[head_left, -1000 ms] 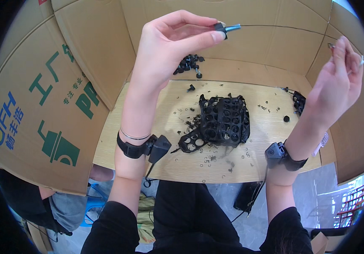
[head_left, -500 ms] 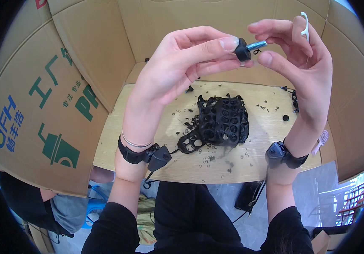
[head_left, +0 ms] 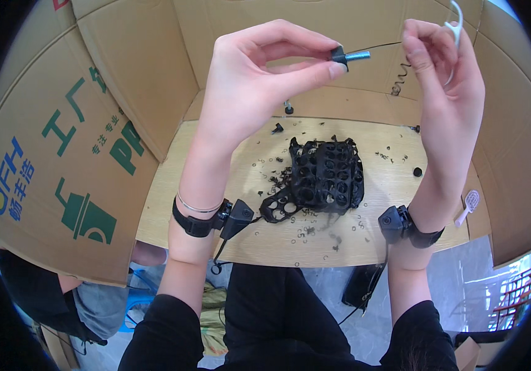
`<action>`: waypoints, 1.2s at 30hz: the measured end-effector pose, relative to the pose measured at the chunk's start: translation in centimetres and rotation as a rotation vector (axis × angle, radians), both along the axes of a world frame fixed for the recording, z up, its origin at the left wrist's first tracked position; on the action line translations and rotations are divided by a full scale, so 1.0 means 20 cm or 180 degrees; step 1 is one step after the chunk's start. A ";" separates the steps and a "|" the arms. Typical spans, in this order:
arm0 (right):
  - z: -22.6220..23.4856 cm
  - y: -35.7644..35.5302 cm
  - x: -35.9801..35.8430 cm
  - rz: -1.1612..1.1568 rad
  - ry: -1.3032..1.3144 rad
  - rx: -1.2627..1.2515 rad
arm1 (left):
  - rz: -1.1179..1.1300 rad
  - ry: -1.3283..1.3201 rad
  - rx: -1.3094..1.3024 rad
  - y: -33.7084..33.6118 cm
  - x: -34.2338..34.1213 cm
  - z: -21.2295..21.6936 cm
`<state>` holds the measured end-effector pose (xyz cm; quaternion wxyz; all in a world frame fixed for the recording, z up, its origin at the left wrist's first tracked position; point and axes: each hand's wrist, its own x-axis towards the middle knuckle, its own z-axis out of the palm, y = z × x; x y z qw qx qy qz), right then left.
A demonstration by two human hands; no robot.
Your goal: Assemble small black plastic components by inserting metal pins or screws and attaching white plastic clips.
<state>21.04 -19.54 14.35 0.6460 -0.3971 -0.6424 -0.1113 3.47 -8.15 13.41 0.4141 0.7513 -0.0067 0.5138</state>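
My left hand point(head_left: 247, 86) pinches the black head point(head_left: 339, 57) of a knob screw between thumb and fingertips, its bare threaded shank point(head_left: 358, 55) pointing right. A thin black strand point(head_left: 379, 46) runs taut from the head to my right hand point(head_left: 441, 77), whose thumb and forefinger close on it. Below those fingers dangles a curled black end point(head_left: 400, 79). Tucked into my right fingers is a white curved tool point(head_left: 457, 31); its kind I cannot make out. Beneath my hands, a pile of black sheets with round holes point(head_left: 326, 176) lies on the table point(head_left: 240, 241).
Black scraps and small rings point(head_left: 276, 182) litter the tabletop. Another knob screw point(head_left: 289, 109) stands at the back, and a round black piece point(head_left: 418, 172) lies right. Cardboard walls point(head_left: 333, 25) enclose the table. A pale pink brush point(head_left: 469, 205) is at the right edge. Another person point(head_left: 101, 309) sits lower left.
My right hand has drawn away to the right and closed on the black strand, which now stretches from the knob. My left hand has turned the knob screw slightly and shifted left.
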 end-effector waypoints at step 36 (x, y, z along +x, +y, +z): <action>-0.80 0.83 0.52 -0.0685 -0.0448 -0.3817 | 0.1047 0.2931 0.0166 0.32 -0.24 -0.49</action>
